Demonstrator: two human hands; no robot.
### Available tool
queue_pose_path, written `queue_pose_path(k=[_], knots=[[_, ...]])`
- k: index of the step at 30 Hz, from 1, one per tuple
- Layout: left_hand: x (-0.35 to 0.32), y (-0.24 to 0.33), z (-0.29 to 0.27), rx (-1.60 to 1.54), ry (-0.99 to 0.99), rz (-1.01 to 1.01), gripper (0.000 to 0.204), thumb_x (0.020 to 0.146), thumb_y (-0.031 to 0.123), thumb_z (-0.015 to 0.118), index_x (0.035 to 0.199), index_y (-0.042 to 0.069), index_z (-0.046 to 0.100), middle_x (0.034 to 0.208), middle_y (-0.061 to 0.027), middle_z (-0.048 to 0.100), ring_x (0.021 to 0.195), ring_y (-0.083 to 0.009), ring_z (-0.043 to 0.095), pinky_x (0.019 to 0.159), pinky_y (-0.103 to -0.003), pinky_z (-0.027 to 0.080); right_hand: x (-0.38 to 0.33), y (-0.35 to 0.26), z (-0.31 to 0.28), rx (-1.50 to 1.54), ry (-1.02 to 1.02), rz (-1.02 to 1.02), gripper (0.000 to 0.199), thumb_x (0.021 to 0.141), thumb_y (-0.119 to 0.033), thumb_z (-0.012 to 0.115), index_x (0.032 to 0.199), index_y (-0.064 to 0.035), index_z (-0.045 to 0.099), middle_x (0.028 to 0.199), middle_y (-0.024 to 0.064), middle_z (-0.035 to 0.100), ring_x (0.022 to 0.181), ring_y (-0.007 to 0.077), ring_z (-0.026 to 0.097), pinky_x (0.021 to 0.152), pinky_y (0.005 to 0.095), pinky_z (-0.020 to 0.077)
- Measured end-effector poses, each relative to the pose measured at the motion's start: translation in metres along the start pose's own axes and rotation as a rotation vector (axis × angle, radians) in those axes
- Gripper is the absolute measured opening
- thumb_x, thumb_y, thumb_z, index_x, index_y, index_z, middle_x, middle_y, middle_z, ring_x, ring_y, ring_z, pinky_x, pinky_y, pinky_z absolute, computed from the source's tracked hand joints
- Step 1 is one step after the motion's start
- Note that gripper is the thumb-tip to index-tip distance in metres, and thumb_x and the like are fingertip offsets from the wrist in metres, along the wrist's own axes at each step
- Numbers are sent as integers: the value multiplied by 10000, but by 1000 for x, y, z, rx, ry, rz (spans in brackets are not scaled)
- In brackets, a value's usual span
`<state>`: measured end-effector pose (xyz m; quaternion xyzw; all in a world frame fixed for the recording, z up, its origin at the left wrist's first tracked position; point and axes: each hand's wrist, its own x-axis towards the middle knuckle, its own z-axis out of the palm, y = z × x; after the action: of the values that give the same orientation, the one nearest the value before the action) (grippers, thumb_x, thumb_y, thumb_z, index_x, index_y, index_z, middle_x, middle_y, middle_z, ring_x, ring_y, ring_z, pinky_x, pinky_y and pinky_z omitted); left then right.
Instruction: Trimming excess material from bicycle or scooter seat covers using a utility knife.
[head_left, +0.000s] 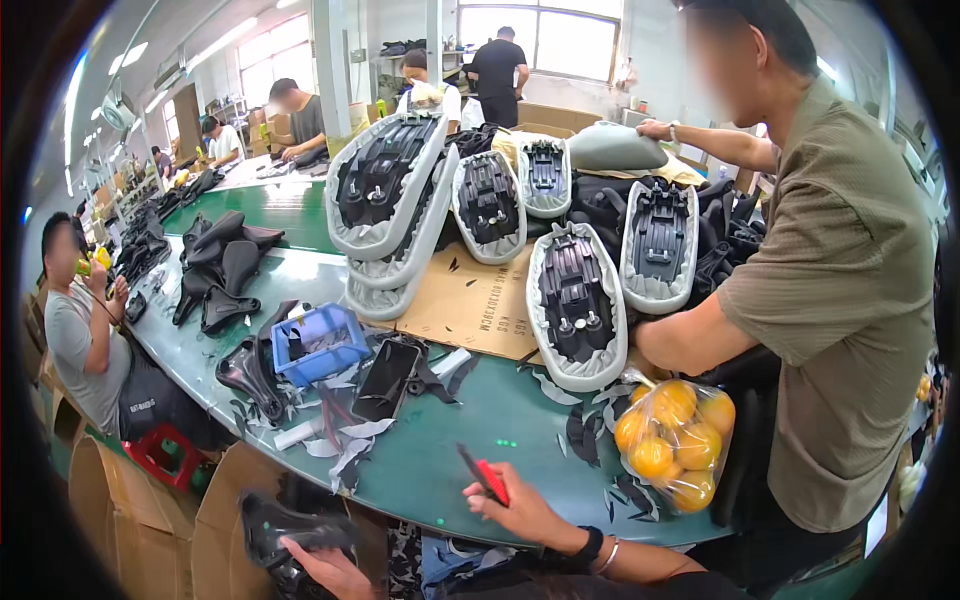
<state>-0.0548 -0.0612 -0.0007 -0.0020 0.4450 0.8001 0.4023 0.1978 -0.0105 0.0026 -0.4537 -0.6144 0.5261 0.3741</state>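
My left hand, at the lower edge, is closed on a black bicycle saddle; the saddle is smeared by motion and sits in front of the table edge. My right hand grips a red-handled utility knife, its dark blade slanting up and left over the green tabletop. Beyond the knife lie a smartphone with a dark screen and a blue plastic basket. Another black saddle rests left of the basket, among black and grey trimmed scraps.
Grey-covered seats lie upside down on cardboard. A clear bag of oranges sits at the right edge. A person in a brown shirt reaches over the table; another sits at left. Cardboard boxes stand below left.
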Motion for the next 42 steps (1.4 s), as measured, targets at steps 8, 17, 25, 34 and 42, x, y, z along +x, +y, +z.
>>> queue_pose_path(k=[8, 17, 25, 34, 42], knots=[[35, -116, -99, 1164, -683, -171, 291, 922, 235, 585, 1057, -23, 607, 844, -114, 674, 711, -158, 640, 636, -284, 516, 19, 32, -38, 143, 134, 115, 366, 884, -272, 641, 1141, -31, 541, 900, 56, 603, 730, 137, 564, 659, 270, 477], [77, -263, -121, 1316, -903, -619, 335, 960, 300, 513, 1155, 27, 519, 1060, -120, 619, 962, -182, 605, 793, -339, 505, 25, 36, -53, -415, 321, -97, 347, 825, -316, 690, 988, -25, 598, 817, 131, 534, 722, 274, 511, 668, 351, 416], [150, -268, -82, 1336, -906, -640, 329, 949, 271, 527, 1156, 16, 526, 1061, -132, 622, 957, -192, 609, 791, -339, 506, 32, 37, -49, -592, 351, 65, 338, 829, -299, 661, 1020, -33, 579, 841, 125, 504, 771, 281, 502, 708, 354, 408], [208, -256, -32, 1396, -891, -697, 323, 936, 239, 543, 1157, 4, 533, 1061, -147, 624, 950, -203, 612, 790, -339, 507, 25, 42, -49, -644, 200, 240, 465, 842, -320, 603, 1187, -26, 499, 1027, 179, 485, 946, 357, 441, 880, 469, 331], [212, -247, 9, 1454, -902, -659, 319, 924, 210, 557, 1157, -7, 539, 1061, -159, 626, 944, -213, 616, 789, -339, 508, 26, 48, -54, -728, 201, 104, 489, 841, -371, 604, 1172, -18, 530, 941, 156, 519, 855, 331, 469, 823, 435, 345]])
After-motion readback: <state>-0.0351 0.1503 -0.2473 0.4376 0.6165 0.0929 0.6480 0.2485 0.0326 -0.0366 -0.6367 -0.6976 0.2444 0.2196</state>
